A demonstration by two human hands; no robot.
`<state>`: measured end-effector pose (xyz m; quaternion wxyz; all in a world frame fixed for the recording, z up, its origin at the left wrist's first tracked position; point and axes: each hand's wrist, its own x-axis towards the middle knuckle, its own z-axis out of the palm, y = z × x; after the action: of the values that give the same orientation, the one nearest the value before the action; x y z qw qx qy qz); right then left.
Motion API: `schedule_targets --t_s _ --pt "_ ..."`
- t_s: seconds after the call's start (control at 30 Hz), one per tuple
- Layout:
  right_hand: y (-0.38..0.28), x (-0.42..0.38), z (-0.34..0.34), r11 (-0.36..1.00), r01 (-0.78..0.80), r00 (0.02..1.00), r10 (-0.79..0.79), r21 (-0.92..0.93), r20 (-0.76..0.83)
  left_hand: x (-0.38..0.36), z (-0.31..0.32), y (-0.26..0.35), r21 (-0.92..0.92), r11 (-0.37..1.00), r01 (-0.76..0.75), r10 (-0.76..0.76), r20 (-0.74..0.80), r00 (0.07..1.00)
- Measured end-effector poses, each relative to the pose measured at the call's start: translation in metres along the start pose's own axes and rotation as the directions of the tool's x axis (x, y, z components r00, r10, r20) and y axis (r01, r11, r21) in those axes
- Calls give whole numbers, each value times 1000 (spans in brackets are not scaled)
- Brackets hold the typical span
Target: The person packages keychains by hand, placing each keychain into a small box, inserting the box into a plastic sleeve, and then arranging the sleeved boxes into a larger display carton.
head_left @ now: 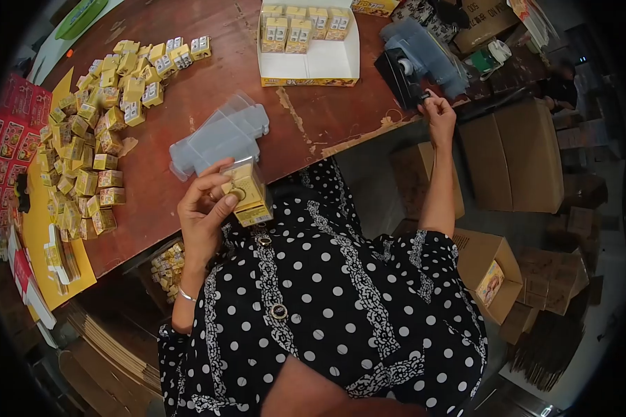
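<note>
My left hand [205, 205] is closed around a small yellow box [247, 194] with a clear plastic cover, held in front of my body near the table edge. Just beyond it lie several flat clear plastic sleeves [219, 135], overlapping on the table. Out to the right, my right hand [438, 115] has its fingers pinched together at the front end of a black tape dispenser [396, 75]. Whatever is between those fingertips is too small to make out. A white display carton [313, 68] stands open at the back, with several packed yellow boxes [299, 33] in its far part.
Many small yellow boxes [90, 142] are heaped on the table's left side. More clear plastic pieces [431, 59] lie behind the dispenser. Cardboard cartons [511, 156] stand on the right, beyond the worn edge of the red table [209, 80]. A green basket [82, 17] is at the far left.
</note>
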<state>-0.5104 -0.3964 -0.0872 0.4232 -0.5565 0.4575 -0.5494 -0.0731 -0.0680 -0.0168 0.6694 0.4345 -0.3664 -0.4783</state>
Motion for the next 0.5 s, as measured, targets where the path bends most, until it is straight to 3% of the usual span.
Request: schedule_targets --t_s 0.03,0.1,0.17,0.23,0.3,0.33,0.4,0.47,0.5 --pt "7 2 -6 1000 -1 1000 1 3 7 1 0 1 -29 1000 2 -2 -3 1000" --pt "17 8 -17 978 94 995 -90 -186 34 4 1 4 -54 999 0 -1 -24 1000" --pt "-10 6 -18 837 162 982 -188 -522 3 6 1 6 -27 998 -58 57 -29 998" --pt "-42 -2 0 747 313 919 -394 -587 -12 8 2 10 -15 994 -108 107 -39 993" --pt "-89 -29 46 964 191 977 -205 -185 -63 9 8 17 39 992 -124 126 -52 991" --pt "-113 -50 75 971 176 981 -186 -164 -48 11 12 20 80 989 -123 127 -44 991" --pt "-157 -101 139 987 148 974 -158 68 164 15 20 20 100 985 -142 148 -58 987" --pt "-169 -136 181 966 112 908 -195 233 372 18 24 19 276 929 -247 261 -12 965" --pt "-184 -154 202 965 -5 882 -119 261 456 18 24 19 278 928 -247 261 -13 965"
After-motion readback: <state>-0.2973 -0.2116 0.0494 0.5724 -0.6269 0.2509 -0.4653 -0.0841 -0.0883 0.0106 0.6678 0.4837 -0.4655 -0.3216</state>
